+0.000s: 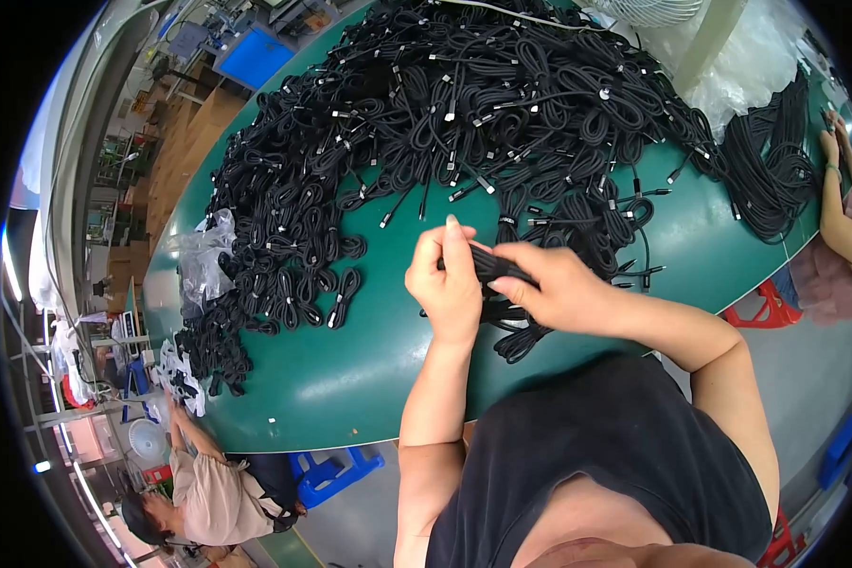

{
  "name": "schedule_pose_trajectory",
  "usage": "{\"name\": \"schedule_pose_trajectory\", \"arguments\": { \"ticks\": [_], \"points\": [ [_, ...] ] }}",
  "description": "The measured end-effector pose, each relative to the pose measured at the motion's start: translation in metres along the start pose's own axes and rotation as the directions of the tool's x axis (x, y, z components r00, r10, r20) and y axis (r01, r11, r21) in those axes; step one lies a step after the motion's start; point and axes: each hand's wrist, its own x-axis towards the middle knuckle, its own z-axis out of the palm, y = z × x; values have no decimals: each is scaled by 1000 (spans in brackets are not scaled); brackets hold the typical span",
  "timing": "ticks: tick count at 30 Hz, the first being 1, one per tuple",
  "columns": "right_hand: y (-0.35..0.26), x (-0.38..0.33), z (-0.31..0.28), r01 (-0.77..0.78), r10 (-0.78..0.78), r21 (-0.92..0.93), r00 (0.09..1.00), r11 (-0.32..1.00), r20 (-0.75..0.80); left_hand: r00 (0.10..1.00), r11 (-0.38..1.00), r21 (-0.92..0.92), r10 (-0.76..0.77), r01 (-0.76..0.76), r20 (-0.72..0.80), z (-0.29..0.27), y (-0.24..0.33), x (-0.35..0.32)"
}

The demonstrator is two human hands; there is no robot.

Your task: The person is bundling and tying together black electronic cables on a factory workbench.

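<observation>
Head view, left to right. One co-worker (208, 497) in a beige top bends at the table's lower left edge, near one small fan (149, 440) and one blue stool (336, 471). One clear plastic bag (202, 256) lies on the green table (350, 379) at its left end, touching the edge of the cable pile (445, 123). The pile is one continuous heap of coiled black cables with silver plugs, spreading from the left end across the far half of the table; the coils are too many and too overlapped to count. Left hand (450, 284): fingers closed around one end of one black cable bundle (498, 267), thumb up. Right hand (554, 289): fingers closed on the same bundle from the right, the two hands touching. The bundle is held just above the table's near edge, in front of the person's chest; its loose loops (519, 339) hang below the hands onto the table. A second, smaller heap (772, 175) of black cables lies at the table's right end, well apart from the hands. One white plastic sheet (748, 62) lies behind it. A second co-worker's arm (838, 204) rests at the far right edge, beside one red stool (762, 308)
</observation>
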Motion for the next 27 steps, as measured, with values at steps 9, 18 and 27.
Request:
{"name": "schedule_pose_trajectory", "arguments": {
  "ticks": [9,18,27],
  "points": [
    [-9,31,-31,-136,207,347,962,928,-176,955,945,-144,-297,294,5,-2,16,-12],
    [9,53,-42,469,-536,-270,790,841,-297,626,378,-498,-473,780,621,-2,19,-28],
    [4,53,-35,-112,265,815,963,568,-53,615,403,-465,-547,788,568,15,6,-46]
  ]
}}
